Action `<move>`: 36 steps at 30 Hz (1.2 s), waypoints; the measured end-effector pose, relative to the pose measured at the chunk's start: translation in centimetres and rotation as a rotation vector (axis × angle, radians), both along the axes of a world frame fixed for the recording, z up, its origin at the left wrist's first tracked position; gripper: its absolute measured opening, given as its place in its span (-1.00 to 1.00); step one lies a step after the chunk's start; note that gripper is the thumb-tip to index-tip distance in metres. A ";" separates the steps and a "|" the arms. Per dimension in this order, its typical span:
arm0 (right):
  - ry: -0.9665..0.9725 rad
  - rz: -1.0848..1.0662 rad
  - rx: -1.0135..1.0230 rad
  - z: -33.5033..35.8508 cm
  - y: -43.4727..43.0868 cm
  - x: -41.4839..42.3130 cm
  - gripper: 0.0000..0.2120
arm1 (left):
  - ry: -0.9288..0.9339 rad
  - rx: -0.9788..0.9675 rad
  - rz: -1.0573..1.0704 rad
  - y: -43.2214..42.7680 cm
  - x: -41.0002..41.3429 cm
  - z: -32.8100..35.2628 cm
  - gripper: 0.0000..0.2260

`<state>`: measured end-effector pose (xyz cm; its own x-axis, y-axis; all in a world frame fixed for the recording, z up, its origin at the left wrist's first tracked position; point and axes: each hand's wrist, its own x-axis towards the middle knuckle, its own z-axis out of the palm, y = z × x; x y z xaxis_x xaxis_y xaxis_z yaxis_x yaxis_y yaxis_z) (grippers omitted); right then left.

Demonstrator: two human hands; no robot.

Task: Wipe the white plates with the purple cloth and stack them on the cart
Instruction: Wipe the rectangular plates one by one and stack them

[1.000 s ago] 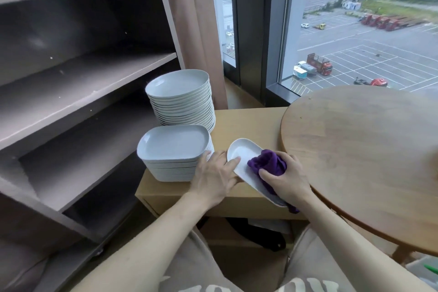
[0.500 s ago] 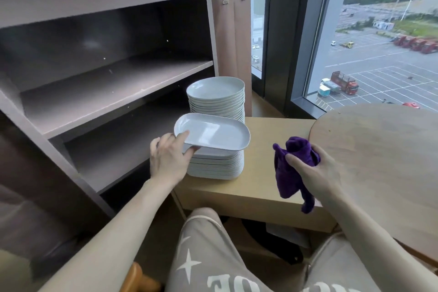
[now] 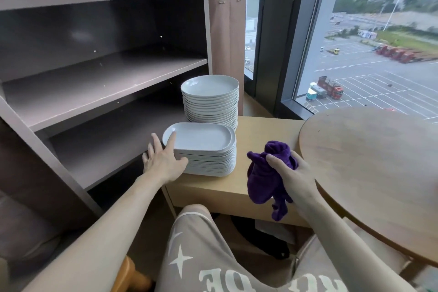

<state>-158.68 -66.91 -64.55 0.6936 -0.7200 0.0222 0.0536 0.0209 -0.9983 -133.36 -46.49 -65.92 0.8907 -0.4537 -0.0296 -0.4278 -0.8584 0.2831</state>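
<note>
Having set the plate (image 3: 201,136) on the stack (image 3: 209,164), my left hand (image 3: 163,161) splays open, perhaps touching its rim; my right hand (image 3: 292,179) grips the cloth (image 3: 264,182), ready for another.

Grey daylight comes through a tall window (image 3: 379,59) in a dark frame (image 3: 272,31) — a car park (image 3: 384,78) with lorries (image 3: 329,87) lies below — onto a round wooden table (image 3: 379,161) beside a low pale-wood bench (image 3: 263,130).
</note>
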 end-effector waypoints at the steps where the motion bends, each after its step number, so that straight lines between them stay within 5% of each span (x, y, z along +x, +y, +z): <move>1: -0.006 0.020 0.001 0.0 0.2 0.0 -0.85 | -0.095 -0.058 -0.011 -0.3 -0.8 0.5 -0.23; 3: -0.026 0.058 0.017 0.1 0.5 0.0 -0.82 | -0.239 -0.262 -0.093 -1.2 -3.0 1.5 -0.32; 4: -0.038 0.068 0.036 0.2 0.7 0.1 -0.74 | -0.157 -0.395 -0.152 -1.9 -4.4 2.3 -0.40; 7: -0.003 0.044 -0.041 0.4 1.0 0.9 -0.68 | 0.662 -0.797 -0.260 -4.3 -9.8 4.4 -0.51; 9: 0.047 0.026 -0.196 0.3 1.5 1.3 -0.76 | 0.913 -0.864 -0.330 -5.4 -12.4 4.1 -0.54; 17: 0.089 0.042 -0.387 1.9 0.6 -1.9 -0.55 | 0.742 -0.853 -0.364 -6.7 -13.8 1.8 -0.78; 25: 0.073 0.108 -0.281 5.2 -3.3 -1.7 -0.48 | 0.344 -0.386 -0.647 -6.3 -10.9 8.7 -0.79; 32: 0.102 0.333 -0.558 9.4 -3.1 1.0 -0.58 | 0.418 0.111 -0.791 -7.5 -8.9 12.4 -0.86; 36: 0.018 0.396 -0.505 11.1 -3.1 3.1 -0.53 | 0.888 -0.343 -0.679 -8.8 -9.9 10.6 -0.78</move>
